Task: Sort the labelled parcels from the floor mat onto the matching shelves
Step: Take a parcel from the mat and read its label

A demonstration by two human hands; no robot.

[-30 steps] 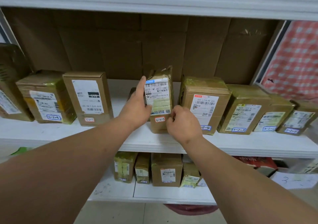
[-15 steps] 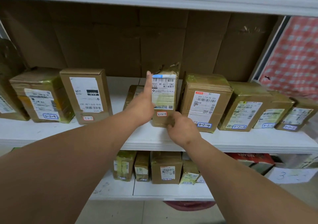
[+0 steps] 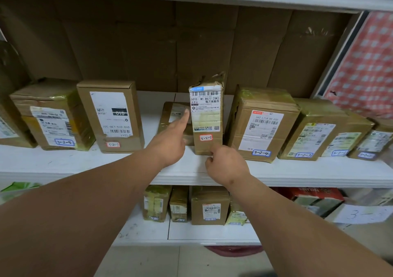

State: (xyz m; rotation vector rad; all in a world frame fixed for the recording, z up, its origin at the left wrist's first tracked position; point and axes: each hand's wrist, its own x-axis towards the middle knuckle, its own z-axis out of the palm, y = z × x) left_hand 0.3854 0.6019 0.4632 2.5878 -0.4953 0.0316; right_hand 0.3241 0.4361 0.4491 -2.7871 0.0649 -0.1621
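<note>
A tall, narrow cardboard parcel with a red-framed tag "3-2-5" stands upright on the middle white shelf, between a low parcel and the parcel tagged "3-2-4". My left hand reaches in from the left, and one straight finger touches the tall parcel's left edge. My right hand hovers at the parcel's bottom front corner with curled fingers; a fingertip just meets the cardboard and grips nothing.
More labelled parcels line the same shelf: "3-2-8" and a tall box on the left, several taped ones on the right. The lower shelf holds small parcels. Cardboard backs the shelf; a red checked cloth hangs right.
The "3-2-5" parcel went from held in both hands to standing on the shelf. My right hand slid down off its front. My left hand loosened to a single touching finger.
</note>
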